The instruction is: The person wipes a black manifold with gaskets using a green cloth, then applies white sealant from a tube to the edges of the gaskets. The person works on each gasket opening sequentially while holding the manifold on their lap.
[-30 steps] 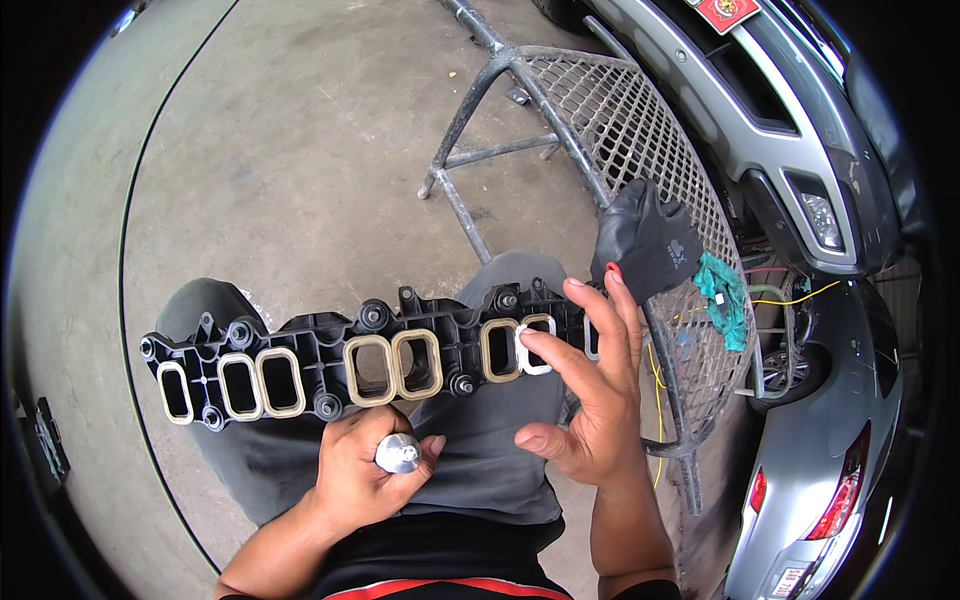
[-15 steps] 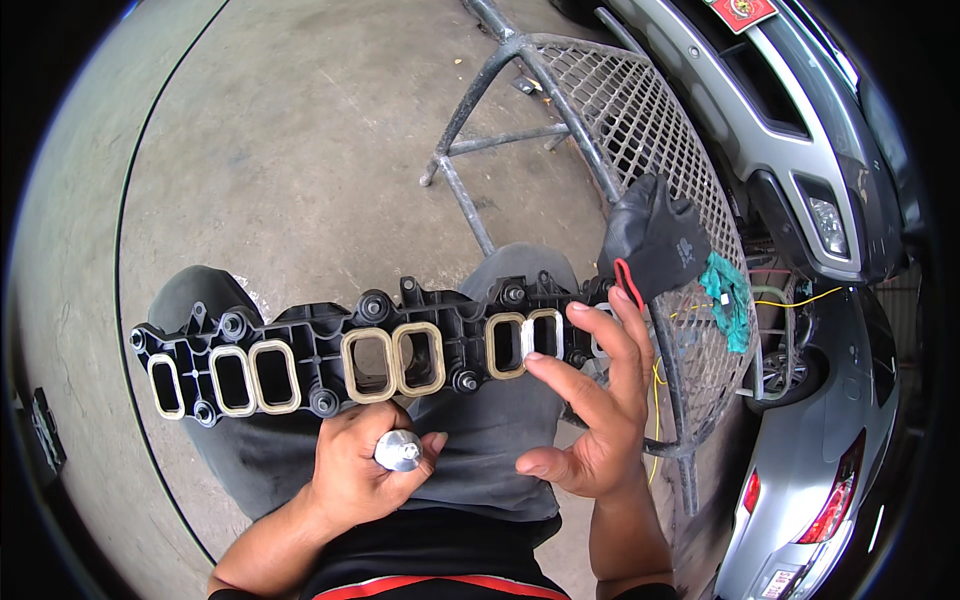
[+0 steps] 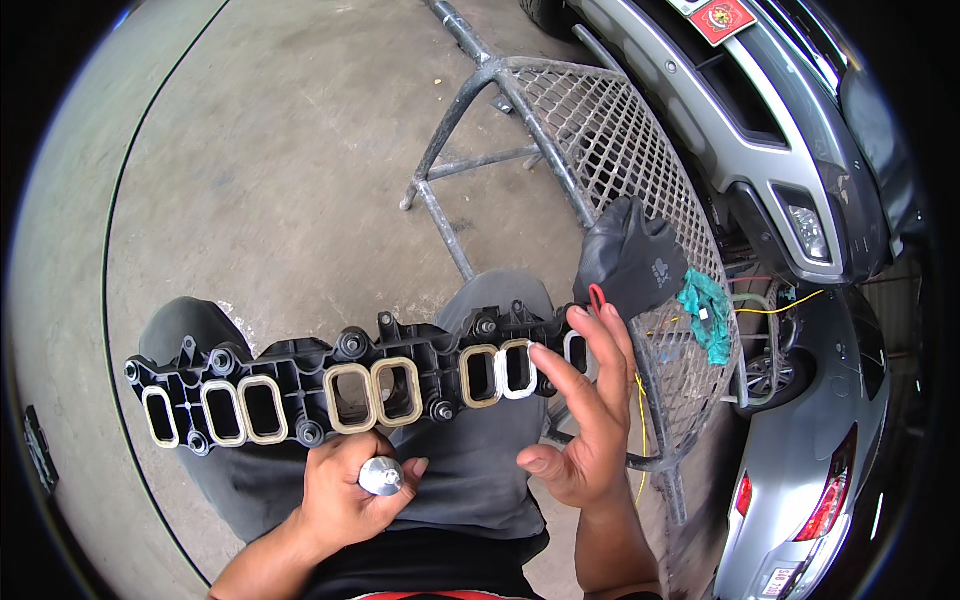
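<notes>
A long black intake manifold point(image 3: 440, 372) lies across my thighs, its rounded ports edged with beige gaskets. My left hand point(image 3: 340, 490) is closed around a silver tube point(image 3: 381, 477) at the manifold's near edge, with the tube's narrow tip pointing up. White paste coats much of one gasket ring point(image 3: 519, 392) toward the right end. My right hand point(image 3: 585, 425) is over that end, fingers spread, its index fingertip at the upper right of the white-coated ring. The port at the far right is partly covered by the fingers.
On the right stands a metal frame with mesh point(image 3: 605, 125). A black glove point(image 3: 630, 255) and a crumpled teal cloth point(image 3: 706, 315) hang on it. Farther right are two silver cars point(image 3: 810, 420). Yellow cord point(image 3: 770, 311) runs near the frame.
My right index fingertip has moved from the ring's lower left to its upper right. More of the ring's lower and right sides is white. My left hand still grips the tube.
</notes>
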The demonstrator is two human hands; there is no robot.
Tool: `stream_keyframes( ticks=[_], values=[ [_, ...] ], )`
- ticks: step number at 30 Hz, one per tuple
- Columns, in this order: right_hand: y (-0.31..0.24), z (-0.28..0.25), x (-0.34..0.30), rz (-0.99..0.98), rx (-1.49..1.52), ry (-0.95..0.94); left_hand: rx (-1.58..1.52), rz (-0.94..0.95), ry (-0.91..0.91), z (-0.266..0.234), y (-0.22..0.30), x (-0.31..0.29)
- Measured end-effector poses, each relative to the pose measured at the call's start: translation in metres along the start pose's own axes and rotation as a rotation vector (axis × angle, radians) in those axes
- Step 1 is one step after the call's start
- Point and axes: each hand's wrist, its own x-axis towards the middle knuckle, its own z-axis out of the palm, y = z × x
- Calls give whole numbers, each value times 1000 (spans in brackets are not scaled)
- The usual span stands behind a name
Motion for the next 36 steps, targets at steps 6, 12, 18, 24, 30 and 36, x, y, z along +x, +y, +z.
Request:
stream_keyframes(
  ticks=[6,12,18,24,30,36],
  values=[
    [0,0,11,41,71,-86,-4,34,-18,-3,-5,-2],
    [-4,5,11,13,-69,-138,-27,76,-30,-5,-6,-2],
    [-6,7,8,-3,-257,-183,-15,78,-27,-5,-6,-2],
    [-7,6,8,11,-300,-177,-23,74,-29,-5,-5,-1],
    [-5,3,8,9,-378,-162,-29,23,-23,-4,-4,-2],
    [-5,2,10,-8,-431,-168,-18,-3,-12,-3,-4,-2]
  ],
)
